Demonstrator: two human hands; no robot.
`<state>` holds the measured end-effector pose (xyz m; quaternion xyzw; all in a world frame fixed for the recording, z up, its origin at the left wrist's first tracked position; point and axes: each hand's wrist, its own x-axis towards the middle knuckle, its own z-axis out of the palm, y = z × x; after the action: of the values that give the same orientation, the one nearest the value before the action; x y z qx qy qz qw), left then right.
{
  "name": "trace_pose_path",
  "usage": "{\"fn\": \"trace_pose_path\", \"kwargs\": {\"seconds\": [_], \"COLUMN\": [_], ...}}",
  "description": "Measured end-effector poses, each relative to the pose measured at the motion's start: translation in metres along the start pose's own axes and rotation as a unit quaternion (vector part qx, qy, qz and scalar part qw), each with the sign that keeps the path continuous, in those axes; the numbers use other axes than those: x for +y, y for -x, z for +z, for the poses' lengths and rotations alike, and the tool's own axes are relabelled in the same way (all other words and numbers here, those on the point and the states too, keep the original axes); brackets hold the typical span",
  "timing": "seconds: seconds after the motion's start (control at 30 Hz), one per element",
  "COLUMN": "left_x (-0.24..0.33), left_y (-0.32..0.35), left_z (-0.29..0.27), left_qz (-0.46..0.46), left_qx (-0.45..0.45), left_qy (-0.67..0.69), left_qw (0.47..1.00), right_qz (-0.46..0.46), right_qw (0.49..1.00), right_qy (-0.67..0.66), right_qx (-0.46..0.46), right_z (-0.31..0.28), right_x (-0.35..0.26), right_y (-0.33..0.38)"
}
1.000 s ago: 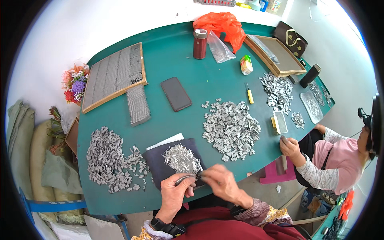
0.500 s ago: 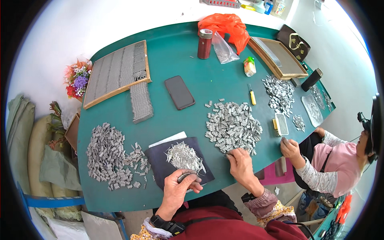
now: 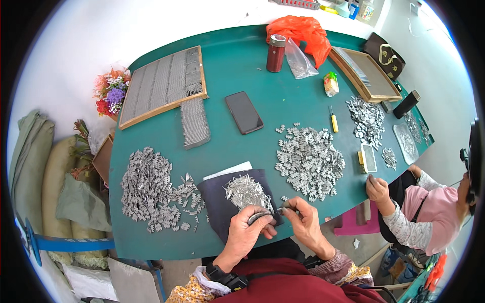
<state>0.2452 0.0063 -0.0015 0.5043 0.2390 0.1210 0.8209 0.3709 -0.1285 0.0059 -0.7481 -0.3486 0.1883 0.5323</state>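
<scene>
My left hand [image 3: 246, 232] is closed round a dark grey, curved metal piece [image 3: 258, 216], which looks like a short strip; the fingers hide part of it. Close to its right, my right hand [image 3: 306, 225] pinches a small grey metal piece [image 3: 281, 210] between thumb and fingertips. Both hands are at the near edge of the green table. Just beyond my left hand, a heap of thin silvery pins [image 3: 246, 191] lies on a dark cloth [image 3: 217, 214]. Past my right hand spreads a pile of small toothed metal plates [image 3: 309, 162].
Another metal-plate pile [image 3: 146, 187] lies at left. Farther back are a wooden tray of stacked rows [image 3: 161, 86], a phone [image 3: 244, 112], a dark red flask [image 3: 276, 53] and a yellow-handled screwdriver [image 3: 334, 122]. A person in pink [image 3: 419, 212] sits at the right, one hand near a small box [image 3: 369, 159].
My right hand has drawn back from the plate pile toward my left hand, now with a small metal piece in its fingertips. The whole view has shifted slightly.
</scene>
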Motion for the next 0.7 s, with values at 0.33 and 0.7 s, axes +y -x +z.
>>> {"fn": "trace_pose_path", "kwargs": {"seconds": [0.33, 0.7], "left_x": [-0.004, -0.007], "left_y": [0.003, 0.008], "left_z": [-0.007, -0.005], "left_qz": [-0.015, -0.003], "left_qx": [0.014, 0.012], "left_qy": [0.063, 0.018], "left_qw": [0.998, 1.0], "right_qz": [-0.224, 0.083], "right_qw": [0.968, 0.979], "right_qy": [0.112, -0.183], "right_qx": [-0.014, -0.044], "right_z": [0.017, 0.027], "right_x": [0.013, 0.017], "right_y": [0.003, 0.018]}}
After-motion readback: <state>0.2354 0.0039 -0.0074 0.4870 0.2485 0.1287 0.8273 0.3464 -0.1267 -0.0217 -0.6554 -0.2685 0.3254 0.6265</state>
